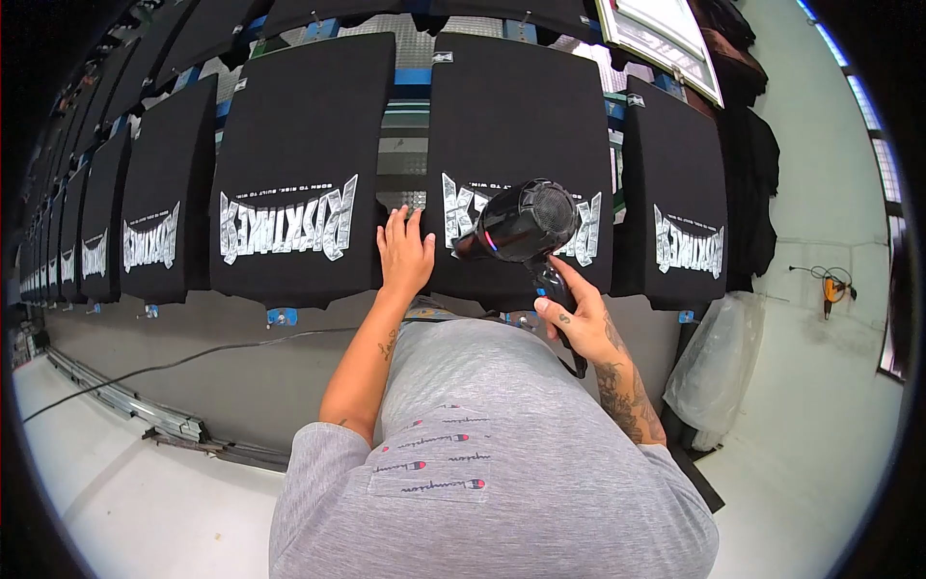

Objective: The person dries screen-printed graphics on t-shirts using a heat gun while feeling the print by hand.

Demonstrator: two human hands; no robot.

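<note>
My right hand point(579, 318) is wrapped round the handle of a black hair dryer point(526, 222). The dryer hovers over the white printed lettering on a black T-shirt point(521, 116), hiding the middle of that print; its nozzle points left. My left hand point(405, 256) holds nothing, with its fingers stretched out beside the gap between this shirt and the black T-shirt on the left point(299, 116). Its fingertips lie near the right edge of the left shirt; whether they touch it I cannot tell. Both shirts lie flat over boards, with their lettering at the near end.
More black printed shirts stretch away leftward in a row, and another shirt point(670, 183) lies to the right. A framed screen point(666, 43) stands at the back right. Clear plastic wrapping point(719, 362) leans at the right. A black cable point(193, 365) runs off to the left.
</note>
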